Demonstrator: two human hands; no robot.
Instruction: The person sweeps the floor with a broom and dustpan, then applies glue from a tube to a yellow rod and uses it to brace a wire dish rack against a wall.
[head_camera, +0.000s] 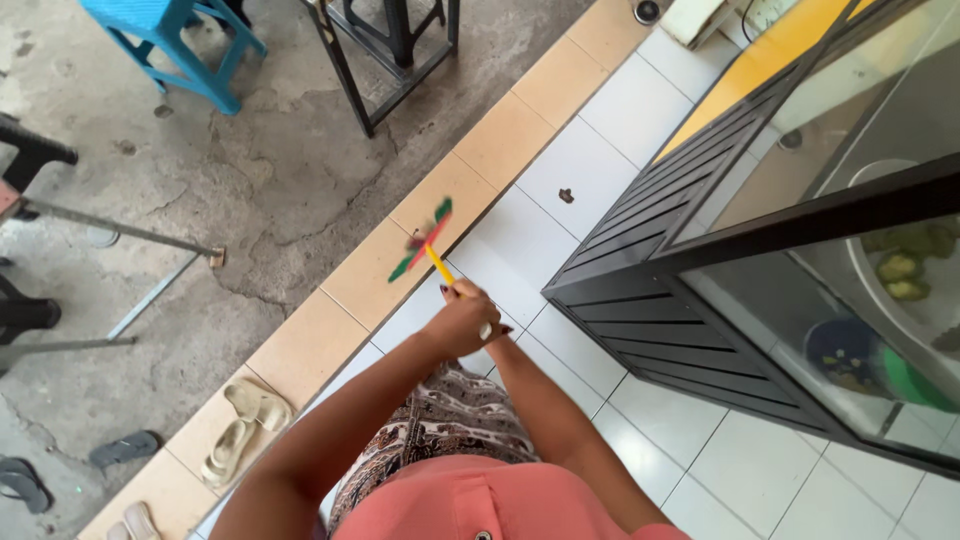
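Both hands (468, 322) are clasped together, fingers wrapped round a yellow stick (439, 266). Its blurry red-green top (423, 238) points to 11 o'clock, sandals (243, 430) at 8.

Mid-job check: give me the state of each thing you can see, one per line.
Left hand: clasped with the other hand around the stick.
Right hand: mostly hidden behind the left.
Yellow stick: held, pointing away, blurred.
Sandals: lying loose on the step.
Blue stool: upright.
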